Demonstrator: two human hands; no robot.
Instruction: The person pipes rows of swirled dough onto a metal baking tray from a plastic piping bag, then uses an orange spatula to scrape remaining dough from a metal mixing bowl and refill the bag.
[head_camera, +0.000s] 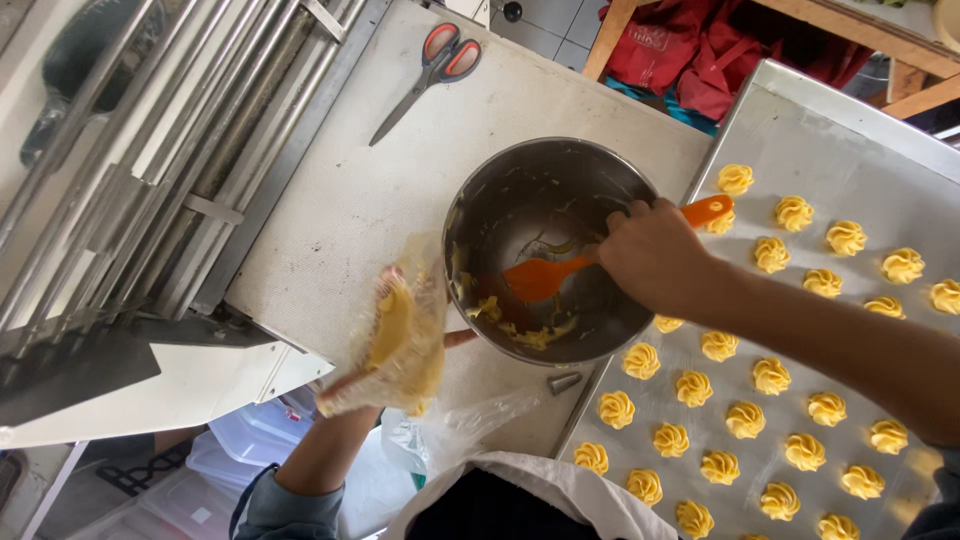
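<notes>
Overhead:
Right hand (648, 252): closed on orange spatula (560, 272); stiff handle, flexible blade.
Left hand (400, 335): wrapped around piping bag (400, 350); soft, greasy, support underneath.

Right hand (650, 255) scrapes an orange spatula (545, 277) inside a steel bowl (520, 190); left hand (385, 340) holds a piping bag (405, 345).

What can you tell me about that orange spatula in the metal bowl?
The orange spatula looks like soft silicone or plastic, all one colour. Its rounded blade lies low inside the steel bowl, near leftover yellow dough on the bowl's wall. The handle slants up to the right, over the rim, its end showing above the baking tray. The right hand grips it mid-handle, hiding that stretch.
</notes>
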